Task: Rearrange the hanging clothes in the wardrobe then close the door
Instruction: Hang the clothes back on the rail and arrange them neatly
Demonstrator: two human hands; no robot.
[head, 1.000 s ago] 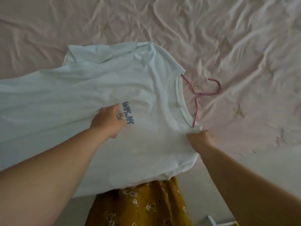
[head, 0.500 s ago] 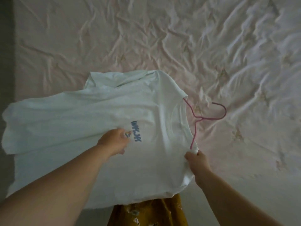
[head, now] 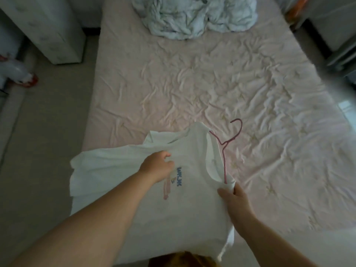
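Observation:
A white T-shirt (head: 107, 170) with blue lettering on the chest hangs on a pink hanger (head: 225, 149), held up over the near edge of the bed. My left hand (head: 158, 166) grips the chest fabric just left of the lettering. At the shirt's near shoulder, beside the collar, my right hand (head: 233, 197) pinches the cloth where the hanger's arm runs in. The hanger's hook sticks out of the neck opening toward the right. The wardrobe and its door are not in this view.
A bed (head: 192, 83) with a wrinkled pink sheet fills the middle. A crumpled pale blanket (head: 194, 16) lies at its far end. A white cabinet (head: 48, 29) stands at the far left, and grey floor runs along the bed's left side.
The view has pulled back and up, so the whole bed now shows. The shirt on its hanger has come up off the sheet, with both hands holding the same spots.

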